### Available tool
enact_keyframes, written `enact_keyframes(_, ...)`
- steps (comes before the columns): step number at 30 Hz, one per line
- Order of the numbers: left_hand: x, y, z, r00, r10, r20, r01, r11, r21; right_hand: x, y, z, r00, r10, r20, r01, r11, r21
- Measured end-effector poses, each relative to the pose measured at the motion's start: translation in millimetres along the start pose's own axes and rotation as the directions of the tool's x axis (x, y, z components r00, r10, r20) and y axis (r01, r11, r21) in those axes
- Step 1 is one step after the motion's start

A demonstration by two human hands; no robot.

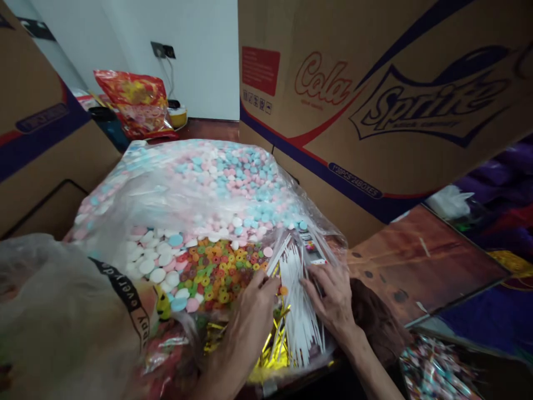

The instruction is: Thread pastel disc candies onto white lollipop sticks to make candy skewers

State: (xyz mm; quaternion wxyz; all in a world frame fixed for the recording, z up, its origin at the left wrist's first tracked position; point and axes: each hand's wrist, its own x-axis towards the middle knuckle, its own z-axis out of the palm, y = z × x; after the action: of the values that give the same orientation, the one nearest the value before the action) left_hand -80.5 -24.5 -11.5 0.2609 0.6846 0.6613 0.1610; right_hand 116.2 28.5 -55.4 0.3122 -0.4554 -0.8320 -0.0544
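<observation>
A bundle of thin white sticks [296, 300] lies lengthwise in front of me, between my two hands. My left hand [254, 311] is closed at the left edge of the sticks, its fingertips pressed together; what they hold, if anything, is hidden. Beside those fingertips shows an orange ring candy [283, 290]. My right hand [332, 297] rests against the right side of the bundle with fingers apart. Left of the sticks is a heap of colourful ring candies [220, 269]. Gold twist ties [275, 353] lie beneath and beside the sticks. White, pink and blue round candies [158, 261] sit farther left.
A big clear plastic bag [200, 189] of pastel candies spreads behind the heap. Cardboard boxes [375, 111] stand right and left. A translucent bag [62, 322] bulges at near left. Wrapped candies [437, 366] fill a container at lower right. A red packet [137, 105] stands at the back.
</observation>
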Motion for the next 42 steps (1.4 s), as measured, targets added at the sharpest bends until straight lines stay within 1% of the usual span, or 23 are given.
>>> enact_keyframes(2, -3, -13, -12.8, 0.996, -0.086, -0.005, 0.086, 0.996, 0.024, 3, -8, 0, 0.992, -0.033, 0.123, 0.034, 0.999, -0.003)
enact_keyframes(5, -4, -27, -24.0, 0.983, -0.172, 0.063, 0.167, 0.983, 0.077, 6, -17, 7, 0.975, 0.023, 0.223, -0.002, 0.995, -0.095)
enact_keyframes(7, -2, -30, -27.1, 0.984, -0.154, 0.085, 0.148, 0.986, 0.074, 7, -22, 13, 0.958, 0.1, 0.268, -0.056, 0.984, -0.168)
enact_keyframes(9, 3, -29, -29.9, 0.99, -0.116, 0.076, 0.112, 0.992, 0.053, 9, -25, 18, 0.927, 0.207, 0.312, -0.137, 0.963, -0.232)
enact_keyframes(11, 11, -26, -34.2, 0.992, -0.108, 0.063, 0.105, 0.994, 0.037, 11, -28, 19, 0.87, 0.319, 0.377, -0.238, 0.939, -0.247)
enact_keyframes(13, 20, -25, -39.6, 0.993, -0.114, 0.021, 0.113, 0.992, 0.048, 16, -30, 17, 0.791, 0.397, 0.466, -0.336, 0.918, -0.211)
enact_keyframes(15, 30, -27, -44.0, 0.992, -0.11, -0.059, 0.116, 0.987, 0.107, 20, -31, 12, 0.724, 0.428, 0.541, -0.423, 0.895, -0.142)
enact_keyframes(16, 34, -29, -45.4, 0.99, -0.098, -0.105, 0.113, 0.982, 0.151, 22, -31, 9, 0.707, 0.429, 0.563, -0.461, 0.882, -0.093)
enact_keyframes(17, 38, -33, -46.2, 0.985, -0.082, -0.152, 0.112, 0.973, 0.2, 23, -30, 6, 0.703, 0.419, 0.574, -0.493, 0.87, -0.032)
enact_keyframes(18, 41, -37, -46.6, 0.98, -0.057, -0.192, 0.105, 0.964, 0.246, 24, -29, 3, 0.713, 0.402, 0.575, -0.513, 0.857, 0.037)
enact_keyframes(20, 44, -46, -46.8, 0.965, -0.008, -0.261, 0.096, 0.941, 0.325, 25, -25, -2, 0.757, 0.356, 0.547, -0.519, 0.837, 0.173)
enact_keyframes(23, 50, -61, -49.2, 0.929, 0.072, -0.364, 0.073, 0.927, 0.368, 33, -22, -4, 0.816, 0.258, 0.517, -0.465, 0.824, 0.324)
enact_keyframes(25, 58, -69, -54.5, 0.886, 0.126, -0.447, 0.069, 0.917, 0.394, 46, -26, -1, 0.836, 0.122, 0.536, -0.387, 0.822, 0.417)
enact_keyframes(27, 70, -76, -64.0, 0.842, 0.155, -0.517, 0.097, 0.899, 0.427, 65, -34, 7, 0.845, -0.063, 0.532, -0.262, 0.818, 0.513)
enact_keyframes(29, 84, -83, -78.1, 0.829, 0.096, -0.551, 0.179, 0.888, 0.424, 87, -45, 20, 0.848, -0.215, 0.484, -0.13, 0.802, 0.583)
enact_keyframes(31, 97, -90, -95.7, 0.812, -0.064, -0.58, 0.328, 0.872, 0.363, 108, -57, 38, 0.868, -0.267, 0.418, -0.032, 0.81, 0.585)
enact_keyframes(33, 106, -97, -114.7, 0.754, -0.166, -0.636, 0.435, 0.851, 0.294, 128, -67, 58, 0.894, -0.246, 0.374, 0.019, 0.855, 0.518)
enact_keyframes(34, 110, -101, -123.6, 0.705, -0.172, -0.688, 0.463, 0.846, 0.263, 137, -71, 67, 0.903, -0.22, 0.368, 0.024, 0.883, 0.468)
enact_keyframes(36, 113, -107, -137.8, 0.587, -0.132, -0.799, 0.469, 0.86, 0.202, 154, -75, 82, 0.904, -0.188, 0.383, 0.042, 0.932, 0.359)
enact_keyframes(38, 114, -110, -144.8, 0.47, -0.109, -0.876, 0.423, 0.899, 0.115, 172, -76, 94, 0.907, -0.17, 0.386, 0.063, 0.96, 0.274)
enact_keyframes(40, 113, -110, -144.1, 0.354, -0.188, -0.916, 0.42, 0.907, -0.023, 189, -73, 105, 0.91, -0.153, 0.386, 0.058, 0.967, 0.248)
enact_keyframes(41, 112, -110, -141.6, 0.341, -0.236, -0.91, 0.442, 0.895, -0.066, 198, -70, 110, 0.909, -0.149, 0.39, 0.054, 0.969, 0.243)
enact_keyframes(42, 110, -110, -138.3, 0.371, -0.277, -0.886, 0.473, 0.878, -0.076, 207, -67, 115, 0.908, -0.143, 0.395, 0.049, 0.97, 0.239)
